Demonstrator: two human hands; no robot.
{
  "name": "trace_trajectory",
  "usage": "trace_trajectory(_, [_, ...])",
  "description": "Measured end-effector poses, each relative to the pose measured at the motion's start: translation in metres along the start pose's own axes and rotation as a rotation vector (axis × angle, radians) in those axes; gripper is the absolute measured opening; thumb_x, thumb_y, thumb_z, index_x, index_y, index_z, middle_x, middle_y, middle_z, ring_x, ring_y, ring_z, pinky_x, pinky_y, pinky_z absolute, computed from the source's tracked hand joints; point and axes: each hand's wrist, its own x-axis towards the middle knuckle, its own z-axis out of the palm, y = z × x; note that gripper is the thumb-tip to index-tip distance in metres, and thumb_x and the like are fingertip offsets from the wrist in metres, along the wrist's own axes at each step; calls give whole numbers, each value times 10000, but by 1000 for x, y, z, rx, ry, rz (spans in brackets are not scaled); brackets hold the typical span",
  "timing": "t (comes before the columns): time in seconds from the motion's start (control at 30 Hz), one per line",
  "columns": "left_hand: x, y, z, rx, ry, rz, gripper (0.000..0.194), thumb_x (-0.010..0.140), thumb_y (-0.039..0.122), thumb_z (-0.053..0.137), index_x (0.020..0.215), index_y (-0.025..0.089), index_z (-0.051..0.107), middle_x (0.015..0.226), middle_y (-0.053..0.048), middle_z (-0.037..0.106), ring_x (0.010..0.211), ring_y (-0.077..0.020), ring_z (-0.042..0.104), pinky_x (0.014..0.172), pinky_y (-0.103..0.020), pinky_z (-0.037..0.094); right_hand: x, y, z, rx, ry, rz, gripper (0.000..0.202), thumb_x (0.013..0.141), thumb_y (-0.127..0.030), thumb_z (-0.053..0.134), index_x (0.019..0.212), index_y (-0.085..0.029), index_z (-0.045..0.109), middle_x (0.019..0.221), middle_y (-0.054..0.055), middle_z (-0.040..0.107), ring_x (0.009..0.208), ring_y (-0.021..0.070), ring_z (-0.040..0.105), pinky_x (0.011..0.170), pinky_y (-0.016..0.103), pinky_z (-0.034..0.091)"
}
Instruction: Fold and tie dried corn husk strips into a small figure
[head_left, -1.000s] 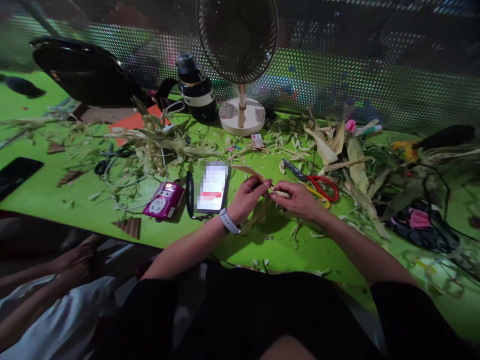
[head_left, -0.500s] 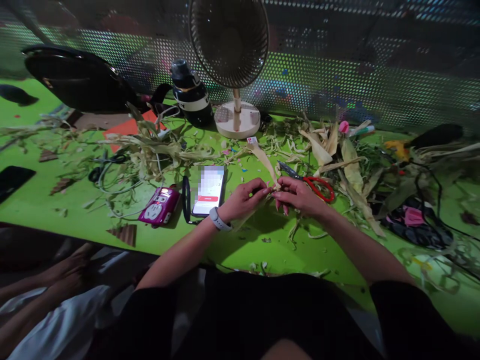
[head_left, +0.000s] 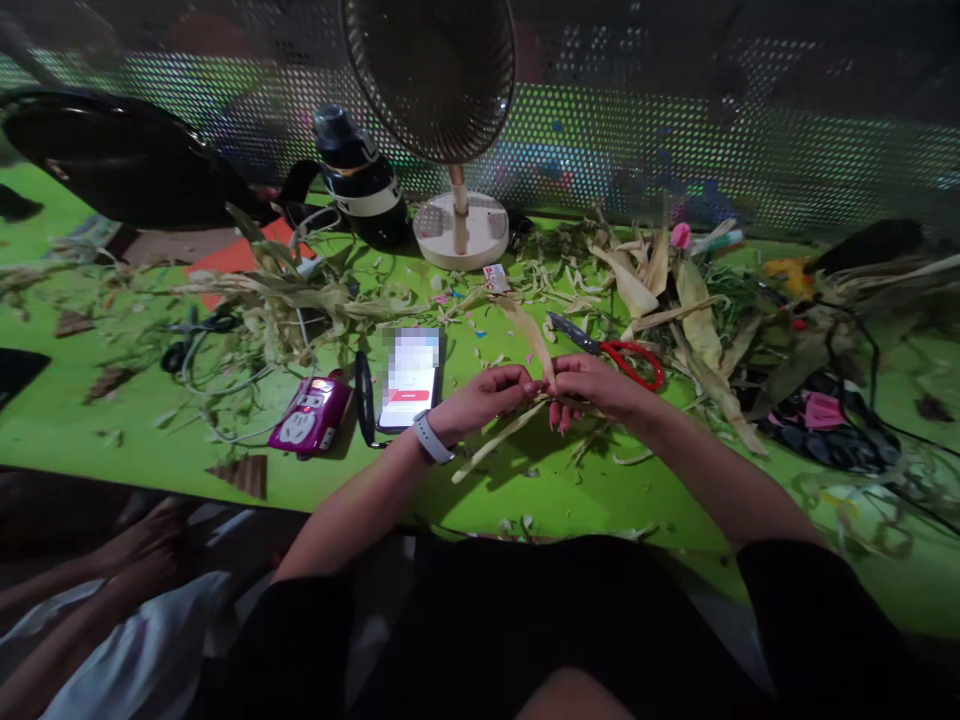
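“Hands met over a bright green, litter-strewn tabletop. Who held what?”

“The bare left hand, a pale-strapped wristwatch at its wrist, pinched the near end of a dry, straw-coloured, blade-shaped husk. The bare right hand gripped there too, thumb and fingers bunched close to the left's.”

“And what had just changed?”

“Half a second earlier, the husk already pointed away from the wearer, but no long piece trailed on the near side. At this moment a narrow, pale yellow-green strip slanted from the fingertips toward the wearer's left.”

“Meaning?”

“Probably that the work centred on that pinched spot and needed both hands. Whether strip and husk were one piece could not be made out in the dim light.”

“Anything nearby?”

“Red-handled, dark-bladed scissors lay untouched just beyond the right hand; a lit, white-screened smartphone lay near the left.”
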Motion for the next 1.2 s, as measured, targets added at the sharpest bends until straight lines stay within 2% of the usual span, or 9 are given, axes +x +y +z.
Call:
trace_trajectory(0.13, [-2,3,-2,-36,-36,-109,353,763,462,647,665,154,505,558,57,387,478,-42,317,453,-191,233,1,1,1,-22,-15,18,91,668,-211,537,739,-156,546,499,13,662,362,101,572,365,155,375])
trace_trajectory(0.4, [-8,14,-13,-17,-71,-151,328,764,446,650,668,167,507,522,63,356,447,-43,283,417,-195,186,-4,-2,-1,52,-24,-54,65,652,-210,578,675,-149,579,491,2,656,393,107,590,421,187,480])
trace_trajectory(0.5, [-8,14,-17,26,-97,-129,298,792,417,622,682,165,508,544,57,385,467,-46,304,438,-193,222,-3,-1,-2,66,-9,-85,75,663,-211,600,691,-145,579,500,3,657,400,106,595,421,183,486])
trace_trajectory(0.6, [-6,9,-17,81,-101,-74,226,824,377,575,754,167,530,620,33,473,549,-70,420,523,-201,340,-1,0,-1,83,29,-128,96,691,-227,600,727,-152,553,519,6,664,420,118,612,434,199,505])
trace_trajectory(0.73, [-5,3,-10,82,3,1,171,820,263,524,966,187,571,774,9,555,615,-89,474,572,-221,395,3,5,0,50,44,-119,155,776,-263,571,891,-182,505,560,-5,682,439,142,626,438,234,511])
trace_trajectory(0.83, [-4,3,-5,137,57,36,194,835,297,519,948,175,620,835,-18,597,695,-107,515,638,-234,423,6,11,1,0,96,-147,213,824,-302,551,999,-202,482,598,-23,679,496,152,642,503,268,529])
trace_trajectory(0.97, [0,0,0,173,82,67,266,786,389,621,902,154,667,859,-45,658,785,-140,573,740,-265,448,4,12,2,-146,174,-206,196,834,-316,528,1001,-214,518,671,-29,656,598,149,633,605,291,513])
trace_trajectory(1.13, [4,-7,0,135,105,87,293,762,416,648,869,149,703,800,-43,677,715,-127,575,688,-253,452,-2,2,3,-629,501,-414,194,836,-357,519,842,-181,600,748,7,595,712,143,529,673,274,408])
trace_trajectory(1.2, [4,-9,1,112,77,97,281,747,402,666,879,157,712,836,-48,692,738,-132,587,717,-264,464,-1,1,3,-654,534,-435,245,806,-418,572,813,-175,600,718,2,566,684,135,489,648,264,383])
